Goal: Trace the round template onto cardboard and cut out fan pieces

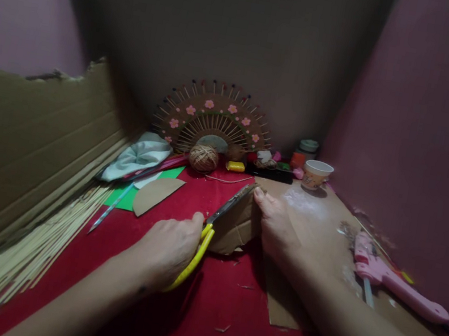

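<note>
My left hand [174, 248] is wrapped round the yellow handles of a pair of scissors [208, 233]. Their dark blades point up and away, lying along the edge of a brown cardboard piece [236, 228]. That piece is pinched at its far right corner by my right hand [278, 223], thumb on top. Whether the blades are parted is hard to make out. To the left, a cut half-round of cardboard [157, 196] rests partly over a green sheet [118, 196]. Small scraps lie on the red cloth [209, 309] below my hands.
A decorated fan [216, 112] stands at the back behind a twine ball [203, 158]. Thin sticks [40, 240], a pencil [109, 209] and a pale cloth [140, 157] are left. On the right cardboard mat [287, 310] sit a paper cup [316, 176] and pink glue gun [394, 282].
</note>
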A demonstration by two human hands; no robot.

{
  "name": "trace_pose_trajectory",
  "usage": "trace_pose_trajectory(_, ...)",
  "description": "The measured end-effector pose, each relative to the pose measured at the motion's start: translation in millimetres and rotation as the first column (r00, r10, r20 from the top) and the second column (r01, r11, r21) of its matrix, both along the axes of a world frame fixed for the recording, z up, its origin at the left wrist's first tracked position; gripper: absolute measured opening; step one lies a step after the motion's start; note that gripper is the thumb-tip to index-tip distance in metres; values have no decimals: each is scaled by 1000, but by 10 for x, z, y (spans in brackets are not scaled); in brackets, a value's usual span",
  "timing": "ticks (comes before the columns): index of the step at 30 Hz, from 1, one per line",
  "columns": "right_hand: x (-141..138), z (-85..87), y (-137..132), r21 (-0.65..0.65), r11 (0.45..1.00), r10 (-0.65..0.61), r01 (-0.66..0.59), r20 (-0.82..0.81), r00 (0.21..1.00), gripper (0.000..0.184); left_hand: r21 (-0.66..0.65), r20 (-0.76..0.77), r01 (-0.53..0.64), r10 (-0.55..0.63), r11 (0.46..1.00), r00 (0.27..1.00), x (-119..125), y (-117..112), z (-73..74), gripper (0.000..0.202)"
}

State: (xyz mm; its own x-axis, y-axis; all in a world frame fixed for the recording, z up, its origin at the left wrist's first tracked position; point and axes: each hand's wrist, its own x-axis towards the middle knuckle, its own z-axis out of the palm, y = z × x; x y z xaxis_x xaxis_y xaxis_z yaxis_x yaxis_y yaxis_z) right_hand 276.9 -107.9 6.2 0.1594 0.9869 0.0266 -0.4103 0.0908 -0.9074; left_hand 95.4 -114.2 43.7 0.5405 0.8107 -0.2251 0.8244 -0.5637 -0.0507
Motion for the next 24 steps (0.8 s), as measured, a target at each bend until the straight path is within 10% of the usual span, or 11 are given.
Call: trace_pose_trajectory(24,28,-67,32,0,1000,15,-15,25,1000,22,75,34,0,-2,997,999,-33,49,-139,34)
